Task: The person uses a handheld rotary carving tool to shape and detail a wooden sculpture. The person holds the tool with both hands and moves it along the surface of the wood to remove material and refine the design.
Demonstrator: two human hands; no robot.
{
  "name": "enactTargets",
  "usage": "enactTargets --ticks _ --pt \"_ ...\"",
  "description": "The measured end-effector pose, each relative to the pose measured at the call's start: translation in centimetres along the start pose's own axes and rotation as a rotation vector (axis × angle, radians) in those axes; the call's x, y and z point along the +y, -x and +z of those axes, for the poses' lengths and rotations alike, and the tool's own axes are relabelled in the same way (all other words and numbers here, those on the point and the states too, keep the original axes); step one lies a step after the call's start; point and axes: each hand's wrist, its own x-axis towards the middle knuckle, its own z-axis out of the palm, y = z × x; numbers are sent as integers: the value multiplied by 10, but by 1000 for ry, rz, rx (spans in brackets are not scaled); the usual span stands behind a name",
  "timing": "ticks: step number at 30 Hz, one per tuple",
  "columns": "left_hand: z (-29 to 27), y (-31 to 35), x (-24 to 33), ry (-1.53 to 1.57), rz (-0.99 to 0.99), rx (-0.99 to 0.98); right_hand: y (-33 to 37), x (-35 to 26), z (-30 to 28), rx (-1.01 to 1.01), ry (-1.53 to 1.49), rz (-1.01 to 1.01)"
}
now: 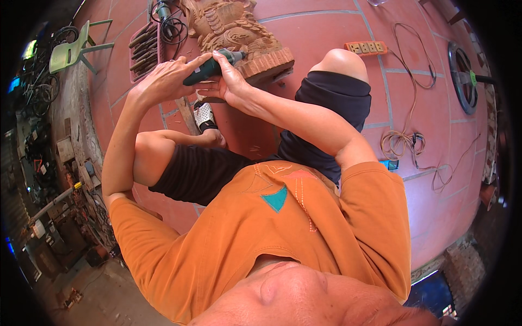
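Note:
Both my hands are on a dark green die grinder, held ahead of my knees. My left hand has its fingers around the tool's rear end. My right hand has its thumb on top of the body near the front, with the other fingers reaching beneath it. The grinder's grey nose points right, close to the base of a carved wooden sculpture. Whether its tip touches the wood I cannot tell. The sculpture's thick, rough base rests near the floor.
A pink basket of carving chisels stands left of the sculpture, beside another power tool with a coiled black cord. An orange power strip and tangled brown cord lie at right. A green chair is far left.

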Motion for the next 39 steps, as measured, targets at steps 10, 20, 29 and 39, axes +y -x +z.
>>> enactTargets --ticks 10,20,29,39 --pt "2 2 -1 -14 -15 -11 -6 5 -5 -26 14 32" --pt "1 4 0 -25 -8 -12 -1 3 -3 -74 9 39" --pt "0 7 1 1 -39 -42 1 5 2 -35 31 31" --pt "-2 9 4 -13 -38 -36 -2 8 1 -73 26 48"
